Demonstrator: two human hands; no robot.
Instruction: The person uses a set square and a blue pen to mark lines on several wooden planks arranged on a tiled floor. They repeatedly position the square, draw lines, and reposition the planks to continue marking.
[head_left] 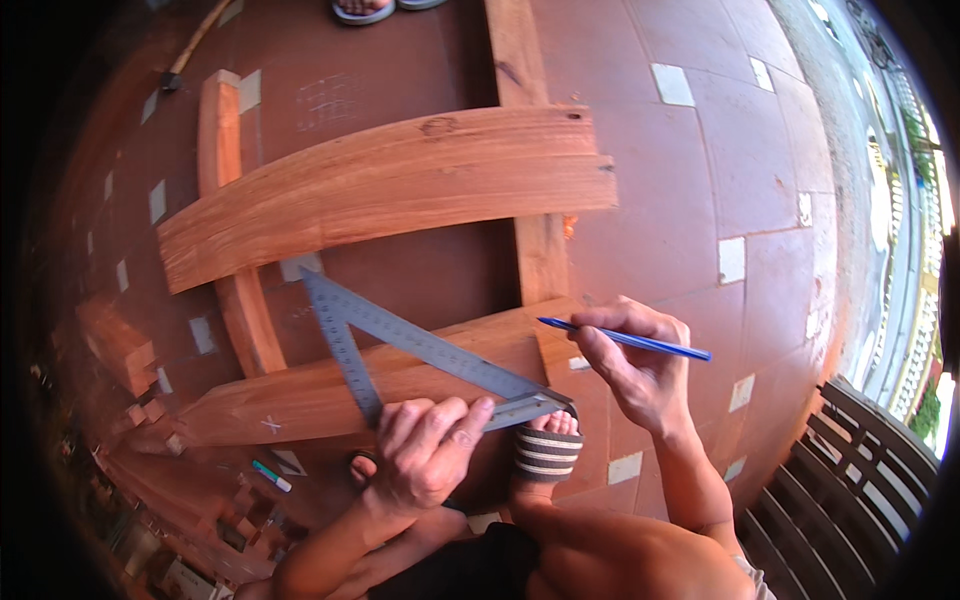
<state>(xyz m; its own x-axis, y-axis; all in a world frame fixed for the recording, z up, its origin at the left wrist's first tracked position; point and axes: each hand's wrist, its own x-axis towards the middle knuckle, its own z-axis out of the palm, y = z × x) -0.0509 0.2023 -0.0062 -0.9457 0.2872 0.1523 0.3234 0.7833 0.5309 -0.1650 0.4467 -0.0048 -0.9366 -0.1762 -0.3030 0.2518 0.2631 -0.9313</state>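
Tiled floor: near board; set square over its near edge, clamped in our left hand; pen pinched in our right hand, tip by the board's right end. We should hold the square flush.

The left hand has its fingers bent. The right hand reaches farther forward, thumb and fingers pinched.
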